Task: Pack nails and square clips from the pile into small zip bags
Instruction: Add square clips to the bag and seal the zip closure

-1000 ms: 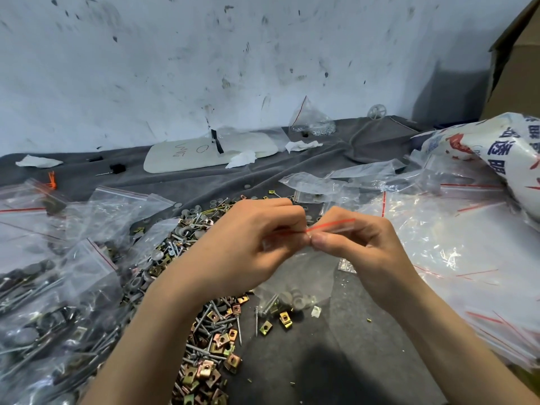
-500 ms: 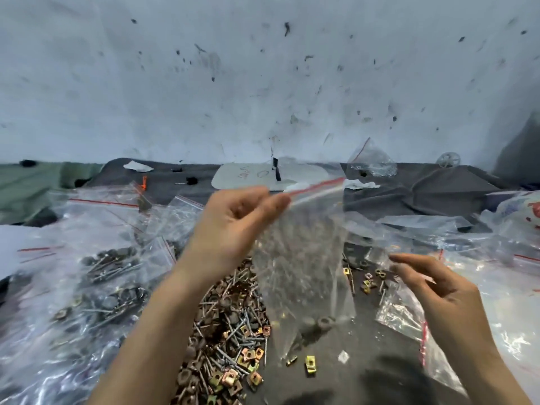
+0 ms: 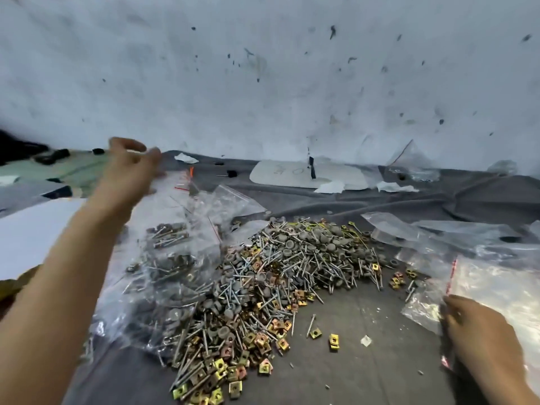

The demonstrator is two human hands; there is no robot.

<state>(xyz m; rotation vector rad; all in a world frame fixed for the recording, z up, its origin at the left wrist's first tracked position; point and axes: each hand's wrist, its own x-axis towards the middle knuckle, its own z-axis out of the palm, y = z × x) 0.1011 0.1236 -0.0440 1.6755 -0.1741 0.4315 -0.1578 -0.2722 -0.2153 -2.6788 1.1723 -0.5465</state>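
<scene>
Faint scrawl on the white board [image 3: 336,174] is illegible.

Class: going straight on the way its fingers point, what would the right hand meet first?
The right hand would meet the empty zip bags first; it may already touch them.

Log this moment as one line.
left hand: out over filled bags, grip unclear | right hand: touching empty zip bags | pile: nails, square clips loose on grey cloth

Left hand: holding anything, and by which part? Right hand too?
Left hand: a blurred zip bag sits at its fingertips, by the red-striped top; grip cannot be told. Right hand touches the empty bags at their edge; any pinch is hidden.
</scene>
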